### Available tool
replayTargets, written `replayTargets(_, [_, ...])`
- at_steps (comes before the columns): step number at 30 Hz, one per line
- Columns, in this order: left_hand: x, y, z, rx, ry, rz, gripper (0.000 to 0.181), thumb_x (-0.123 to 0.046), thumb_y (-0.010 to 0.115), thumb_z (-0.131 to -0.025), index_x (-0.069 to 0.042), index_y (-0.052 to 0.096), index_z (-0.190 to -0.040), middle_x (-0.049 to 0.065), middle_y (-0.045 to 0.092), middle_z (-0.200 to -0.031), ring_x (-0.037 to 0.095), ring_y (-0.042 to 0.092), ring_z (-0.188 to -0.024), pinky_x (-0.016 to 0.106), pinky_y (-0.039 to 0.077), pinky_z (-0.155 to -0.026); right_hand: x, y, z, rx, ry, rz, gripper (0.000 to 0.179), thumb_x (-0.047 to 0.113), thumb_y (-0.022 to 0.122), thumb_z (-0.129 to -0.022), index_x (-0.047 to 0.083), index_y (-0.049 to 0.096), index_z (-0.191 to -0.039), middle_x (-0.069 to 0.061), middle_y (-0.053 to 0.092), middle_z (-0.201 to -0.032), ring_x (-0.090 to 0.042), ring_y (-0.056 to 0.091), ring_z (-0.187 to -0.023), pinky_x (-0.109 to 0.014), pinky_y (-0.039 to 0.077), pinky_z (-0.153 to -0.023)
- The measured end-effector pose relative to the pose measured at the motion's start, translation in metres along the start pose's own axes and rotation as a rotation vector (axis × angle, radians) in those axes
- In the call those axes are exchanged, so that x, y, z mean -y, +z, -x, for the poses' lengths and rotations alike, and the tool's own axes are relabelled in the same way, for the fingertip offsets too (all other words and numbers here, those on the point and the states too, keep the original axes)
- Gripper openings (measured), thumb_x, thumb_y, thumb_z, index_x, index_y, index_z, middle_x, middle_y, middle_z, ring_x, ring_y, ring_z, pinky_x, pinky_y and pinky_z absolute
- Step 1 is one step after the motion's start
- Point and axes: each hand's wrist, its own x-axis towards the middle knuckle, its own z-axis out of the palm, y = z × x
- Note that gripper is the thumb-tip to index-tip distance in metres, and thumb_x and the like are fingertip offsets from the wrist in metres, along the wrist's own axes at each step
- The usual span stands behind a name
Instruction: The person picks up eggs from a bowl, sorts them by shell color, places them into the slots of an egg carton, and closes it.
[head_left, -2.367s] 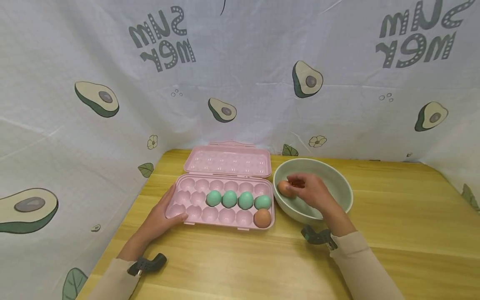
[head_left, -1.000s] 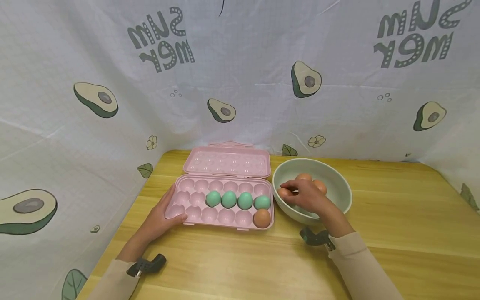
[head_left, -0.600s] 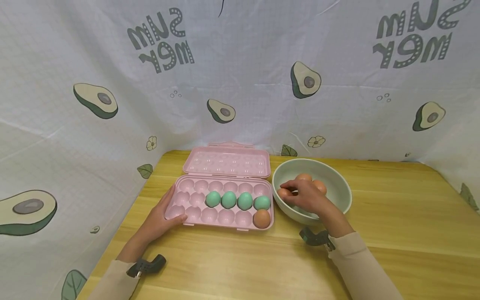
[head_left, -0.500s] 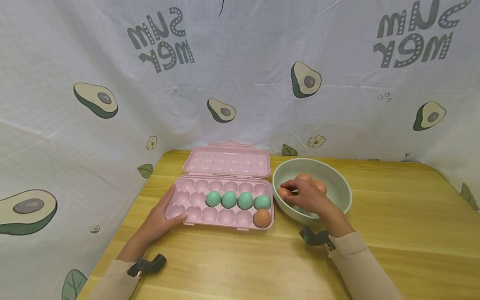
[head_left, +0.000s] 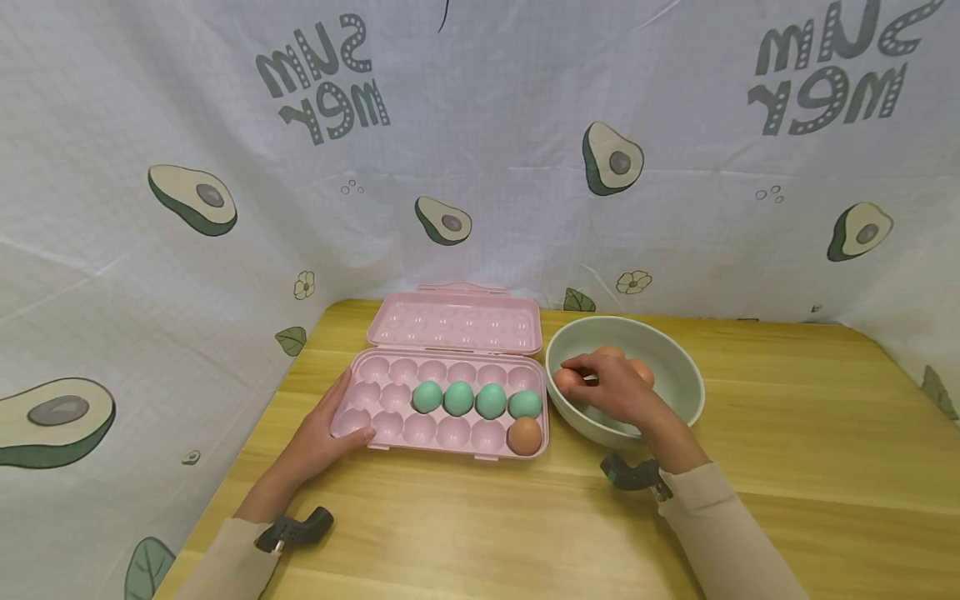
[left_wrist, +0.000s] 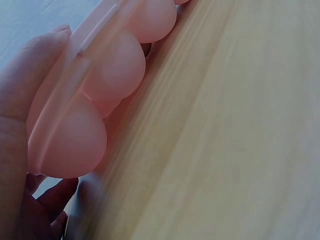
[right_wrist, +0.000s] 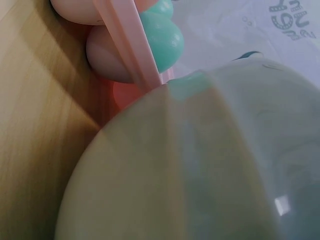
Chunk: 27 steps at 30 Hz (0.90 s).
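My left hand [head_left: 322, 429] grips the left end of a pink egg carton [head_left: 405, 451], thumb on the front rim and fingers along the side. In the left wrist view the thumb [left_wrist: 30, 75] lies over the rim and other fingers curl beneath. Several green eggs [head_left: 459, 398] fill the right part of the middle row, and one brown egg [head_left: 524, 436] sits in the front right cup. Inside a pale green bowl [head_left: 678, 367], my right hand [head_left: 618, 392] pinches a brown egg [head_left: 567, 380] near the left wall. The right wrist view shows the bowl's outside [right_wrist: 130, 185], hiding that hand.
Two more brown eggs [head_left: 641, 371] lie in the bowl, partly behind the right hand. The carton's open lid [head_left: 457, 323] lies flat behind its cups. The bowl stands close against the carton's right side on the wooden table [head_left: 480, 525]. A printed curtain [head_left: 510, 117] hangs behind.
The right hand has shifted a little left and down in the bowl, its fingers now around the brown egg by the left wall. Two other eggs have come into view. The left hand stays put.
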Motion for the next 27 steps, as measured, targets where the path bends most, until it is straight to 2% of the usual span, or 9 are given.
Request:
replayTargets(8, [-0.0005, -0.0001, -0.0005, -0.001, -0.001, -0.002, 0.104, -0.040, 0.076, -0.078, -0.015, 0.012, -0.156, 0.015, 0.017, -0.159, 0.040, 0.020, -0.143, 0.060, 0.021, -0.111, -0.0020, -0.0012, -0.0023, -0.029, 0.033, -0.080, 0.034, 0.014, 0.073, -0.086, -0.005, 0.067, -0.114, -0.016, 0.069, -0.108, -0.030, 0.066, -0.099, -0.039, 0.055, -0.084])
replayTargets(14, [-0.0017, -0.0001, -0.0002, 0.001, -0.007, 0.000, 0.104, -0.040, 0.076, -0.078, -0.015, 0.012, -0.156, 0.015, 0.016, -0.159, 0.040, 0.019, -0.143, 0.061, 0.020, -0.111, -0.0004, -0.0022, -0.0021, -0.067, 0.071, -0.119, 0.039, 0.019, 0.075, -0.085, -0.002, 0.066, -0.117, -0.016, 0.068, -0.111, -0.032, 0.067, -0.100, -0.037, 0.055, -0.084])
replayTargets(23, [-0.0021, 0.0000, -0.0005, 0.003, -0.009, 0.004, 0.105, -0.041, 0.076, -0.078, -0.016, 0.012, -0.156, 0.015, 0.016, -0.159, 0.040, 0.019, -0.143, 0.061, 0.020, -0.111, 0.0038, -0.0061, -0.0029, -0.094, 0.110, -0.244, 0.044, 0.020, 0.074, -0.086, -0.001, 0.062, -0.123, -0.016, 0.065, -0.117, -0.029, 0.061, -0.108, -0.039, 0.052, -0.091])
replayTargets(27, [-0.0017, -0.0004, -0.0006, 0.003, -0.009, 0.001, 0.105, -0.041, 0.076, -0.078, -0.016, 0.011, -0.156, 0.015, 0.016, -0.160, 0.040, 0.019, -0.143, 0.061, 0.020, -0.111, 0.0054, -0.0074, -0.0035, -0.105, 0.101, -0.287, 0.045, 0.021, 0.074, -0.086, 0.000, 0.062, -0.124, -0.014, 0.065, -0.117, -0.026, 0.060, -0.108, -0.031, 0.052, -0.091])
